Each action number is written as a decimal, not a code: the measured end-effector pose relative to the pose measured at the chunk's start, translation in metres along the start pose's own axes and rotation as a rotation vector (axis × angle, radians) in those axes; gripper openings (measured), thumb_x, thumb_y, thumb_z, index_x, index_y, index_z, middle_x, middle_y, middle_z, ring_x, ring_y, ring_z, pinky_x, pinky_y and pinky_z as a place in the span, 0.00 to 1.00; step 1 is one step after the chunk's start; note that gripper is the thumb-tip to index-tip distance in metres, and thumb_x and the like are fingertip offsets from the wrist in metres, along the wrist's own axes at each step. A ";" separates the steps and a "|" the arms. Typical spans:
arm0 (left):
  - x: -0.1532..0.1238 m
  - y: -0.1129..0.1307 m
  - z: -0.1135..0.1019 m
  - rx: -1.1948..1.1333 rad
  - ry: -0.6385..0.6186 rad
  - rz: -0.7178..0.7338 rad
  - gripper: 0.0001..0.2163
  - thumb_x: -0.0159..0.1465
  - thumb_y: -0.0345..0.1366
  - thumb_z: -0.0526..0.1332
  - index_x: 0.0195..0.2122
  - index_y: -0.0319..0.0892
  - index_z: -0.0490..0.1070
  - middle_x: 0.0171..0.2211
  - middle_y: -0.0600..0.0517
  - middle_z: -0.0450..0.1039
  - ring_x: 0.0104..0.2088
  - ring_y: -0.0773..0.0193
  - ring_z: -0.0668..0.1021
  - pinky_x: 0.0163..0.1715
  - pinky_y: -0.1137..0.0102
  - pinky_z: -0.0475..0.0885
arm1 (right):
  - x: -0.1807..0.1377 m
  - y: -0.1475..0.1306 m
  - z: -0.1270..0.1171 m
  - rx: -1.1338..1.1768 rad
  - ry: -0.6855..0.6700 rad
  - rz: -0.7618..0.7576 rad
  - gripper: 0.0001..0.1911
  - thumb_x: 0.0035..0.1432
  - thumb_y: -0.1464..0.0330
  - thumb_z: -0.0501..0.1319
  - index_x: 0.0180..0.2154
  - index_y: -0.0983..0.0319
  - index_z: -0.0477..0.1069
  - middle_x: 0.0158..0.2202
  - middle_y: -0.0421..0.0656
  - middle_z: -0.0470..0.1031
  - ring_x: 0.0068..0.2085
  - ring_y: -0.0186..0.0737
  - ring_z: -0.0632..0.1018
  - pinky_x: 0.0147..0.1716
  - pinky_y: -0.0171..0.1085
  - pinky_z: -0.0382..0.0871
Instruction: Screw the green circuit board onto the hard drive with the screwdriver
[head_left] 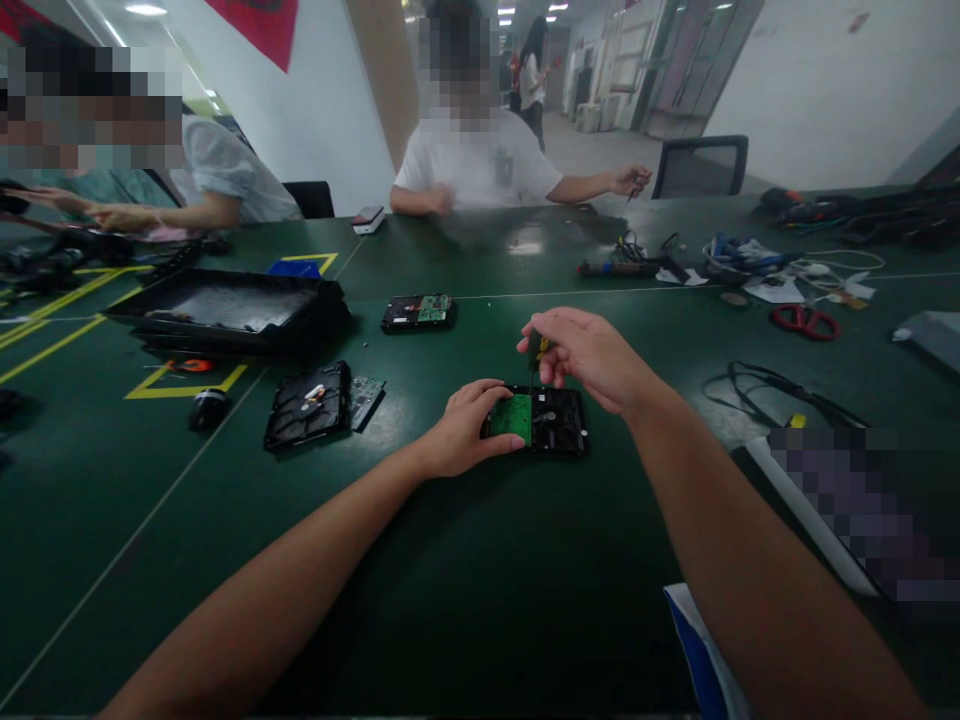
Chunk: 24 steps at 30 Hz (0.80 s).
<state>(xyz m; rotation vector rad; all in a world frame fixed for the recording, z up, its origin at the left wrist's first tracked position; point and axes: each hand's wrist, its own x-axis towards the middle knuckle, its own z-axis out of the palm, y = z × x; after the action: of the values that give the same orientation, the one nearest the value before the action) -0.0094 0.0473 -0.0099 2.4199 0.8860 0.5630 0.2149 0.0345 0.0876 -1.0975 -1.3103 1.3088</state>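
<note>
A hard drive (559, 420) lies flat on the green table, its green circuit board (511, 420) facing up. Gripping the drive's left end is my left hand (469, 425), thumb along the near edge and fingers over the far one. Above the far edge, my right hand (585, 355) is closed around a screwdriver (538, 348) with a black and yellow handle. Its thin shaft points down at the drive near the board's edge; whether the tip sits in a screw is too small to tell.
Left of me lie another hard drive (307, 405), a loose circuit board (366, 400) and black trays (240, 305). A further drive (418, 312) lies ahead. Red scissors (806, 322), cables (780, 395) and a pixelated flat object (862, 510) are right. A person (472, 165) sits opposite.
</note>
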 end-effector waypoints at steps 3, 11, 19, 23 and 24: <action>0.000 -0.001 0.000 0.004 -0.002 -0.001 0.30 0.66 0.53 0.67 0.64 0.48 0.64 0.66 0.40 0.64 0.67 0.42 0.66 0.67 0.45 0.62 | 0.000 -0.001 0.001 0.019 -0.008 -0.005 0.11 0.66 0.60 0.62 0.43 0.59 0.76 0.39 0.45 0.79 0.23 0.30 0.74 0.17 0.32 0.64; 0.001 -0.002 0.000 0.016 -0.006 0.013 0.30 0.66 0.53 0.67 0.64 0.47 0.64 0.66 0.39 0.64 0.67 0.42 0.67 0.66 0.45 0.63 | -0.001 0.001 -0.001 -0.058 -0.019 -0.025 0.12 0.64 0.59 0.67 0.39 0.61 0.76 0.28 0.38 0.73 0.23 0.29 0.72 0.18 0.29 0.63; 0.001 -0.001 0.000 0.013 -0.010 0.002 0.30 0.66 0.53 0.68 0.64 0.48 0.64 0.65 0.40 0.64 0.67 0.43 0.67 0.66 0.45 0.63 | -0.001 -0.001 0.001 0.003 -0.022 0.003 0.12 0.66 0.58 0.64 0.39 0.61 0.73 0.41 0.47 0.81 0.25 0.32 0.77 0.19 0.31 0.68; 0.000 -0.002 0.000 0.014 -0.008 0.011 0.30 0.66 0.53 0.67 0.64 0.47 0.64 0.66 0.40 0.64 0.67 0.42 0.67 0.66 0.45 0.63 | -0.001 -0.001 0.000 -0.048 -0.026 -0.020 0.11 0.66 0.60 0.64 0.44 0.60 0.78 0.37 0.43 0.78 0.23 0.28 0.73 0.16 0.28 0.61; 0.000 -0.002 0.000 0.013 -0.007 0.011 0.30 0.66 0.53 0.67 0.64 0.47 0.63 0.66 0.40 0.64 0.67 0.42 0.67 0.66 0.45 0.63 | -0.001 -0.001 -0.001 -0.067 -0.023 -0.030 0.11 0.65 0.61 0.65 0.44 0.60 0.79 0.34 0.41 0.76 0.22 0.27 0.71 0.15 0.27 0.58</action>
<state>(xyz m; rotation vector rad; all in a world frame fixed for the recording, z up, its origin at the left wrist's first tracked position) -0.0100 0.0487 -0.0108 2.4382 0.8769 0.5537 0.2158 0.0333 0.0888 -1.1073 -1.3908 1.2667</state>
